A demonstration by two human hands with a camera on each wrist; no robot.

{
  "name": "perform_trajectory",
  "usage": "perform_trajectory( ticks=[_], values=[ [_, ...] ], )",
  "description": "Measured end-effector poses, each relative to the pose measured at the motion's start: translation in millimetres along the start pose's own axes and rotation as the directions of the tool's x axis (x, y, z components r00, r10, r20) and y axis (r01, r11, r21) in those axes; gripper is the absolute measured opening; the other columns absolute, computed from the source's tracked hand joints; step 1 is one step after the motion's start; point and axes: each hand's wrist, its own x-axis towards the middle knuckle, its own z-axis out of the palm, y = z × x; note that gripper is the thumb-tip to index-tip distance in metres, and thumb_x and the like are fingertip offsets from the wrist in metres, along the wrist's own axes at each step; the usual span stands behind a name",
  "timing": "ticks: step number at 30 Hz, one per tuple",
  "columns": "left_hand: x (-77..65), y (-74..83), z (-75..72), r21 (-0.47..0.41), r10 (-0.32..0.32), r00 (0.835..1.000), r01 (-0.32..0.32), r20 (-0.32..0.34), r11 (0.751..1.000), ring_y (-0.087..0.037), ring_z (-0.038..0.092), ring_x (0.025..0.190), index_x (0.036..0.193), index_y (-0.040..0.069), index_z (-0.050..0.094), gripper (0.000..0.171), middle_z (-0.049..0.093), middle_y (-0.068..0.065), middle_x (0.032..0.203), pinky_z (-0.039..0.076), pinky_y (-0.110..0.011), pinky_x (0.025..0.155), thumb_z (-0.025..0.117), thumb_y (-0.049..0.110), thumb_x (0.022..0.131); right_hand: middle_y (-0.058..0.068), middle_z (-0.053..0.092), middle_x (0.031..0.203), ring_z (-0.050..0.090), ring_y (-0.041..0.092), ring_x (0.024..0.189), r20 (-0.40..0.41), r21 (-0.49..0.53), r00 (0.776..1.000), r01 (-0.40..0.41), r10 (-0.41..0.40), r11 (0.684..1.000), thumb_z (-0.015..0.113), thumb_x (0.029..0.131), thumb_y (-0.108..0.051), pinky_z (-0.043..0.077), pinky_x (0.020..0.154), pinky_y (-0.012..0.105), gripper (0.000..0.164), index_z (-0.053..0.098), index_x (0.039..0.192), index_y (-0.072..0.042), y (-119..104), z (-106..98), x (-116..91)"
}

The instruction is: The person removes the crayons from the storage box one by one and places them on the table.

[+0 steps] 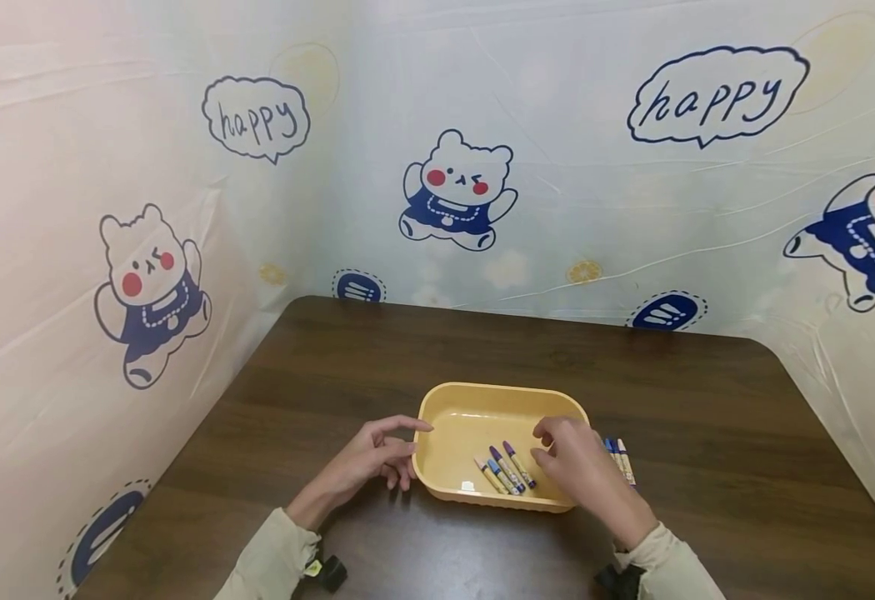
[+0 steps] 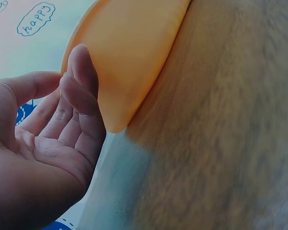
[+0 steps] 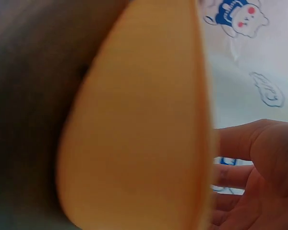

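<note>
A yellow plastic basket (image 1: 452, 417) rests on the table. Its left rim is held by my left hand (image 1: 373, 454), with thumb and index finger at the edge; the lower fingers are bent beside the outer wall. In the left wrist view those fingers (image 2: 81, 67) sit against the basket's wall (image 2: 134, 48). Several crayons (image 1: 508, 469) lie on the basket floor. My right hand (image 1: 576, 458) reaches over the right rim, fingers loosely bent inside, with nothing visible in them. The basket's wall (image 3: 134, 120) hides the fingertips in the right wrist view.
More crayons (image 1: 622, 460) lie on the table just right of the basket, partly behind my right hand. The dark wooden table (image 1: 317, 367) is bordered by a printed curtain (image 1: 557, 208) at the back and sides.
</note>
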Motion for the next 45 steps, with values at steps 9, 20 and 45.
perform_trajectory(
  ticks=[9,20,45],
  values=[
    [0.5,1.8,1.7,0.003,-0.016,1.0,0.016,-0.008,1.0,-0.019,0.066,0.059,0.139,-0.002,0.051,0.04,0.071,-0.013,0.075,0.049,-0.025,0.05,0.057,0.008,0.1,-0.003,0.055,0.069,0.048,0.012,0.064,0.032,-0.025,0.999,0.002,-0.001,1.0,0.076,0.077,-0.004,0.044,0.057,0.03,0.008,0.07,0.083,-0.006,9,30,0],
    [-1.5,2.4,-0.3,0.014,-0.019,1.0,0.019,-0.014,1.0,-0.019,0.066,0.059,0.139,-0.002,0.051,0.04,0.071,-0.014,0.075,0.049,-0.025,0.05,0.057,0.008,0.1,-0.003,0.054,0.067,0.048,0.013,0.062,0.125,0.006,0.991,-0.041,0.04,0.999,0.081,0.078,-0.011,0.043,0.057,0.03,0.017,0.064,0.074,-0.01,9,36,5],
    [0.9,0.8,-1.0,0.022,-0.019,1.0,0.019,-0.007,1.0,-0.02,0.066,0.06,0.139,-0.001,0.052,0.039,0.071,-0.015,0.076,0.05,-0.025,0.051,0.056,0.008,0.101,-0.007,0.052,0.063,0.048,0.011,0.059,0.153,0.034,0.988,-0.011,0.006,0.999,0.074,0.077,-0.001,0.04,0.052,0.027,0.016,0.064,0.071,-0.013,10,34,6]
  ],
)
